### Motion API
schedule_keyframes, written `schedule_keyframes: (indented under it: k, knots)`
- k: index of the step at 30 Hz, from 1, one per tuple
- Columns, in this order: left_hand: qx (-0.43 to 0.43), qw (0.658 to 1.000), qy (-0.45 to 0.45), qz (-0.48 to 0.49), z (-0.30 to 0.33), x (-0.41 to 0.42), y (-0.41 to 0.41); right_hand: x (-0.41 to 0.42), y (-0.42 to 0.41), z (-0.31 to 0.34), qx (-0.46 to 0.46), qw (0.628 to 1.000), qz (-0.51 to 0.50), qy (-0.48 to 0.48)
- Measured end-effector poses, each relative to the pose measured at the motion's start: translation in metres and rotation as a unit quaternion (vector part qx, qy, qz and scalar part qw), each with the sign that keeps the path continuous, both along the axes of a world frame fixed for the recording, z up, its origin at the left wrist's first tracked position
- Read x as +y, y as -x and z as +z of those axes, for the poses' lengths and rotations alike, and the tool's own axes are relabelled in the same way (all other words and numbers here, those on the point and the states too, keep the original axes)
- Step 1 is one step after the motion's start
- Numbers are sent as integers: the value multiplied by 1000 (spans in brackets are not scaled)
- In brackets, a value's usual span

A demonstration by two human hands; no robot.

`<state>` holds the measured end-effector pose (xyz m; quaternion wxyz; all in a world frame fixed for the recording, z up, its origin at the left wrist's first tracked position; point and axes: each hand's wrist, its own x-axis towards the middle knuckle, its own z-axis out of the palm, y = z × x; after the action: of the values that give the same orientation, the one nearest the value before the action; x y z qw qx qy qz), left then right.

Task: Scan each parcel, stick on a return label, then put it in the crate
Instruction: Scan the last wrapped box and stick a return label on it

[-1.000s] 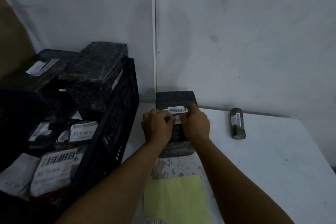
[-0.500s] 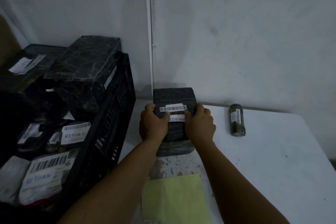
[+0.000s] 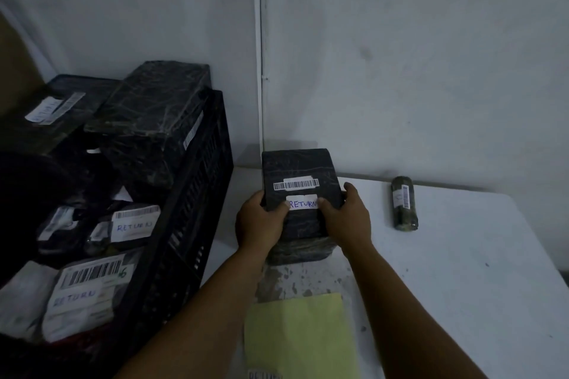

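Head view: both hands (image 3: 260,221) (image 3: 346,217) grip boxy film-wrapped parcel (image 3: 300,174).

a pale yellow sheet of paper (image 3: 300,335) lies on the white table (image 3: 462,286), which stands against a grey wall (image 3: 400,55).

So a second ago both hands were bunched up on top of the parcel (image 3: 300,194), fingers pressing the return label (image 3: 303,202) down and mostly hiding it. Now the left hand (image 3: 260,223) and right hand (image 3: 346,218) have slid out to the parcel's sides and grip it, thumbs at the label's ends, so "RETURN" reads fully.
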<state>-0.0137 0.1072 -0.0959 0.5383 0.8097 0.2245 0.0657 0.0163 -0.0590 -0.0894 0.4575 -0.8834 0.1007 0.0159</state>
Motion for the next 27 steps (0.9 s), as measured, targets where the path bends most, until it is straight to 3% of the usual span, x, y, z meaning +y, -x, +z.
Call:
schedule_keyframes:
  k: [4, 12, 27]
  knots:
    - [-9, 999, 31, -10, 1, 0, 3, -4, 4, 1, 33, 999, -18, -17]
    - [-59, 996, 57, -27, 21, 0, 26, -17, 39, 24, -33, 997, -17, -75]
    - [-234, 964, 118, -48, 179, 59, 93, 15, 105, 165, -193, 946, 39, -257]
